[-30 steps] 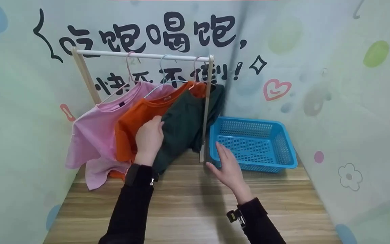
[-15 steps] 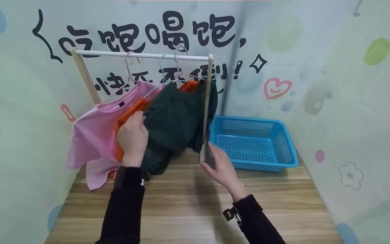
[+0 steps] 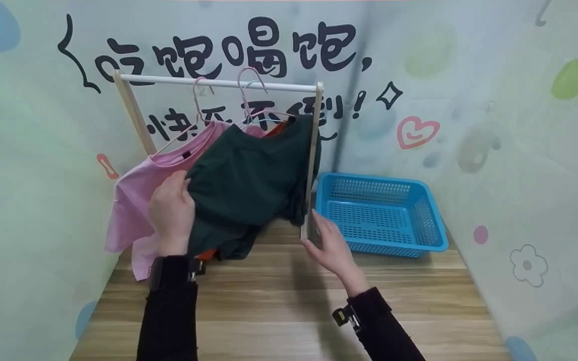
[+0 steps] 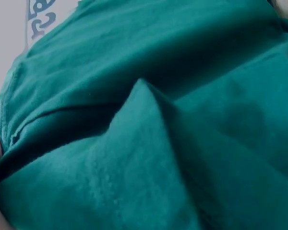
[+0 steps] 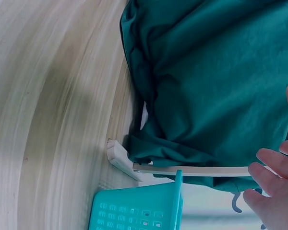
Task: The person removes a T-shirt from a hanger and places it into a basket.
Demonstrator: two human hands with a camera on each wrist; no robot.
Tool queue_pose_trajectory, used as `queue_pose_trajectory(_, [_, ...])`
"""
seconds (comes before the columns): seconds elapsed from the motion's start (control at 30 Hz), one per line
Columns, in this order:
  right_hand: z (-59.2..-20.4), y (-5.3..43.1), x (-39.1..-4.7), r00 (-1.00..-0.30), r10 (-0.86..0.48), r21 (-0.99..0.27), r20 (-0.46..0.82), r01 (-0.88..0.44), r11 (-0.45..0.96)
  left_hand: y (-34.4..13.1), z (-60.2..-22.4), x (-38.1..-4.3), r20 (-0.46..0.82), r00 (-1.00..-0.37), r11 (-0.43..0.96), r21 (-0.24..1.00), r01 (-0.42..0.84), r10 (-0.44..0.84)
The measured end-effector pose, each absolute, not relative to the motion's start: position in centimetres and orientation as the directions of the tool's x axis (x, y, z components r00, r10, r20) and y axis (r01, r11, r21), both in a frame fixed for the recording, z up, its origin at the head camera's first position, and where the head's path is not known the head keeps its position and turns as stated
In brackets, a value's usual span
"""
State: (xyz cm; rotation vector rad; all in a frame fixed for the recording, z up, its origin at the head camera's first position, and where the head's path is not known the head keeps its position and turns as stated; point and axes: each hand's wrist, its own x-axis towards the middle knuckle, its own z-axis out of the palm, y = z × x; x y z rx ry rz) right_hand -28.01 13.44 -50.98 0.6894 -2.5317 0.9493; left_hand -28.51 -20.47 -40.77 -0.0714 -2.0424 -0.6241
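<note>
My left hand grips the left edge of a dark green shirt, which hangs from a pink hanger on the rack's white rod. In the left wrist view the green cloth fills most of the picture, with only bits of the fingers at the left edge. My right hand is beside the foot of the rack's right wooden post, fingers extended and holding nothing. Whether its fingertips touch the post I cannot tell. Behind the green shirt hang a pink shirt and an orange shirt, the latter mostly hidden.
A blue plastic basket stands on the wood-grain tabletop, just right of the rack. Printed walls enclose the table at the back and sides.
My left hand has pulled the green shirt leftward, and its hanger has slid left along the rod. The orange shirt is now mostly covered. My right hand has come closer to the right post.
</note>
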Motion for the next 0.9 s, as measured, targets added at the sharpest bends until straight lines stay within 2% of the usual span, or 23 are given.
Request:
queue_pose_trajectory(0.23, [-50.3,14.1,-28.5,-0.857,-0.290,-0.570,0.426,-0.503,0.649,-25.2,-44.1,-27.0,0.799,-0.574,0.824,0.442,0.355,-0.181])
queue_pose_trajectory(0.5, [-50.0,14.6,-29.0,-0.888,-0.253,-0.635,0.384,-0.453,0.626,-29.3,-48.3,-25.3,0.701,-0.680,0.727,0.580,0.367,-0.216])
queue_pose_trajectory(0.63, [-50.1,14.6,-29.3,-0.877,-0.256,-0.635,0.406,-0.472,0.611,-30.4,-49.7,-24.6,0.660,-0.721,0.685,0.627,0.372,-0.213])
queue_pose_trajectory(0.8, [-50.3,14.7,-29.9,-0.857,-0.262,-0.668,0.444,-0.511,0.541,-31.2,-51.0,-24.2,0.668,-0.726,0.653,0.625,0.428,-0.163])
queue_pose_trajectory(0.9, [-50.0,14.7,-30.3,-0.856,-0.278,-0.708,0.436,-0.517,0.481,-31.6,-51.5,-24.2,0.698,-0.705,0.658,0.589,0.469,-0.123])
